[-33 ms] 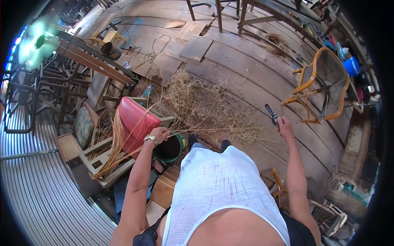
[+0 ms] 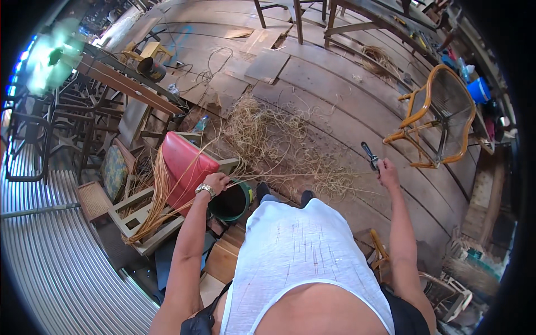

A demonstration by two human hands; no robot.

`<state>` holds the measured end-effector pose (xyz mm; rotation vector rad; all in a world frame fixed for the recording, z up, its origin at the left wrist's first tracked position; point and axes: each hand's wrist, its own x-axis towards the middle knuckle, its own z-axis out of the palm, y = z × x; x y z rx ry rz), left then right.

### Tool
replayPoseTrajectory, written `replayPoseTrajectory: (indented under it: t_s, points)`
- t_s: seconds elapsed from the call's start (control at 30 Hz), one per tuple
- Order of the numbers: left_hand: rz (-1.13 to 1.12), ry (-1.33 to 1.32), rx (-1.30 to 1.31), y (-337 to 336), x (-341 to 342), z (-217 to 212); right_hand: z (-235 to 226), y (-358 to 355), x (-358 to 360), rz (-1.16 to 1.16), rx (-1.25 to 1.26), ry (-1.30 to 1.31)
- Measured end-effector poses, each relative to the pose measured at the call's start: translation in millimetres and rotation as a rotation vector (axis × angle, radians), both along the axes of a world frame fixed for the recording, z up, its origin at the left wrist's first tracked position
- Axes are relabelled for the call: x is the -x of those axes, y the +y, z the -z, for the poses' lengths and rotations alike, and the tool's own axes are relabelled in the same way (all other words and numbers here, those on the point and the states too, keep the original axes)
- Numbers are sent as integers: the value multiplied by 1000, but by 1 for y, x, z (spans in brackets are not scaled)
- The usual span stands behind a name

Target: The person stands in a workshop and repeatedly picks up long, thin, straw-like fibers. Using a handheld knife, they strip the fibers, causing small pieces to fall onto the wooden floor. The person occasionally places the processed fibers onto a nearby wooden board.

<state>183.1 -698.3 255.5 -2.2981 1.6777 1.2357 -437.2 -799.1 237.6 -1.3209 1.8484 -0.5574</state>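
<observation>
My left hand point(image 2: 216, 182), with a watch at the wrist, is closed on thin tan cane strands point(image 2: 268, 177). These stretch across in front of me towards my right hand point(image 2: 388, 172). That hand is closed round a hand tool point(image 2: 368, 154) with a black handle and a metal part; its exact kind is not clear. A long bundle of cane point(image 2: 161, 187) hangs over a red padded seat point(image 2: 187, 167), just left of my left hand. Below that hand stands a dark green bucket point(image 2: 245, 202) with a dark inside.
A heap of cane shavings point(image 2: 251, 125) spreads over the plank floor point(image 2: 335, 95) ahead. A rattan chair point(image 2: 430, 106) stands at right, near a blue bucket point(image 2: 478, 90). Dark chair frames point(image 2: 33, 145) and corrugated metal sheet point(image 2: 61, 251) fill the left. A wooden table point(image 2: 379, 22) is at the back.
</observation>
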Motion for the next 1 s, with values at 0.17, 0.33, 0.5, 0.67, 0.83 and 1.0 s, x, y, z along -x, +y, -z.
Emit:
replayPoseTrajectory:
  t_s: [0.17, 0.33, 0.5, 0.67, 0.83, 1.0]
  points:
    - [-572, -416, -126, -8, -45, 108, 32, 12, -5, 19, 172, 362]
    - [-866, 1080, -195, -61, 107, 46, 50, 50, -49, -192, 433, 377]
    - [-280, 1063, -178, -82, 215, -9, -27, 68, -132, -39, -186, -280]
    - [166, 753, -53, -65, 239, -8, -47, 68, -170, -25, -198, -621]
    - [154, 694, 26, -43, 227, -11, -40, 63, -212, 6, -61, -512]
    - [52, 650, 109, -20, 202, 2, -15, 57, -233, -23, -253, -655]
